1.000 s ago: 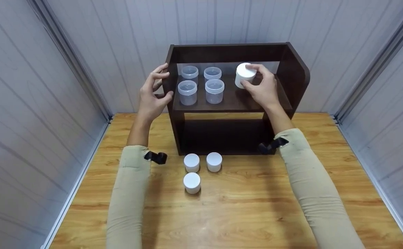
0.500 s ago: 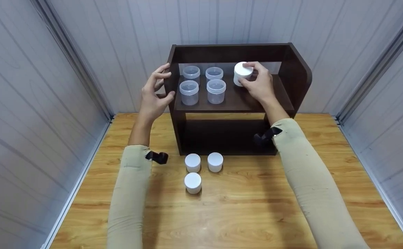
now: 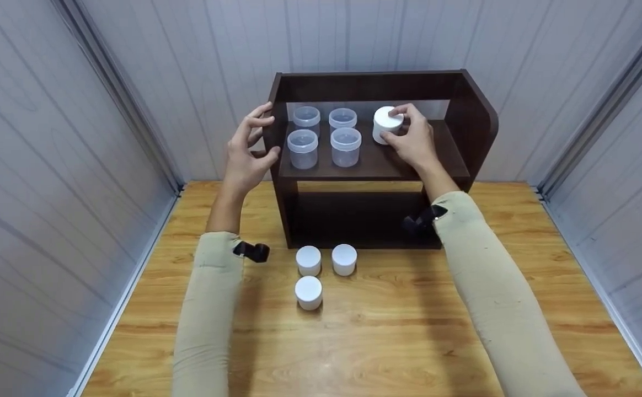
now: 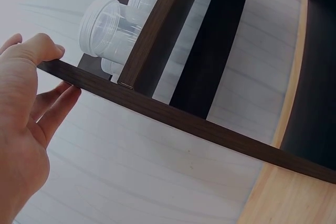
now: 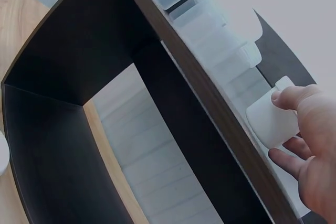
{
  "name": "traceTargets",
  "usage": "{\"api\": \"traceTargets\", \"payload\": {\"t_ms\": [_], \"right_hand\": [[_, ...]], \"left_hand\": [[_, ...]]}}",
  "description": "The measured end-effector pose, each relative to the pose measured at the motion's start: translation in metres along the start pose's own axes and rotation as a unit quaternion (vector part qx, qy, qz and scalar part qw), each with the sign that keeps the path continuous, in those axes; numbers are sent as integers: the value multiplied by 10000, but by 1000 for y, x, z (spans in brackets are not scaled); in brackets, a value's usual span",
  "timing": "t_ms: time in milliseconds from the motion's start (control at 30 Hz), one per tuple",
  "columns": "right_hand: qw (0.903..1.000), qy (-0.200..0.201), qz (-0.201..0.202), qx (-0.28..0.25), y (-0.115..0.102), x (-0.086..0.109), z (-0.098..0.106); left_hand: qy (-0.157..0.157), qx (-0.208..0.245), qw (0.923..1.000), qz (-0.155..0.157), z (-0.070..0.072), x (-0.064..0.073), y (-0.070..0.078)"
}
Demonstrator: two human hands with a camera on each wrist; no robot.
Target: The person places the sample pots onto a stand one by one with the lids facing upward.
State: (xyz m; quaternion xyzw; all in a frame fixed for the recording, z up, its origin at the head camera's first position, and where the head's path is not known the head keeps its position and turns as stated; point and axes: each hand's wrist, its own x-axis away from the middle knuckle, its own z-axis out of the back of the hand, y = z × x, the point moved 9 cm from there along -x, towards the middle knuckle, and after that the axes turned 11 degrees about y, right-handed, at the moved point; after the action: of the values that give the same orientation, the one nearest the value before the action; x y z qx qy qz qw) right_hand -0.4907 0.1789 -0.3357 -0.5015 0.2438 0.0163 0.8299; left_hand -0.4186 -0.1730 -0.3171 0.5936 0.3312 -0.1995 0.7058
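Note:
My right hand [image 3: 416, 142] holds a white lidded jar [image 3: 383, 131] by its side and lid, on the right half of the upper level of a dark brown two-tier shelf [image 3: 379, 170]. In the right wrist view, thumb and fingers pinch this jar [image 5: 273, 121] close behind the shelf's front edge. My left hand [image 3: 247, 151] grips the shelf's left side panel [image 4: 173, 116], with the thumb on one face and the fingers on the other. Several clear plastic jars, among them a front one [image 3: 346, 151] and a left one [image 3: 303, 155], stand in two rows left of the white jar.
Three white lidded jars, one of them nearest me [image 3: 308, 293], stand on the wooden table [image 3: 376, 342] before the shelf. The shelf's right side panel [image 3: 472, 124] rises beside my right hand. Pale panelled walls [image 3: 233, 44] enclose the table.
My right hand has carried the white jar slightly left and back, then lowered it toward the upper board. My left hand keeps its grip on the side panel.

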Motion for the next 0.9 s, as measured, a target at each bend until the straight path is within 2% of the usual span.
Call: {"api": "traceTargets", "payload": {"t_ms": [233,467,900], "right_hand": [[9996,-182,80,-203,5,3,-7],[9984,-561,49,-70,5,5,-14],[9968,-801,31,-61,5,5,-13]], "left_hand": [[9,136,9999,-40,0,-1,1],[-31,88,9999,-74,0,0,-1],[-22,75,9999,-69,-4,-1,0]]}}
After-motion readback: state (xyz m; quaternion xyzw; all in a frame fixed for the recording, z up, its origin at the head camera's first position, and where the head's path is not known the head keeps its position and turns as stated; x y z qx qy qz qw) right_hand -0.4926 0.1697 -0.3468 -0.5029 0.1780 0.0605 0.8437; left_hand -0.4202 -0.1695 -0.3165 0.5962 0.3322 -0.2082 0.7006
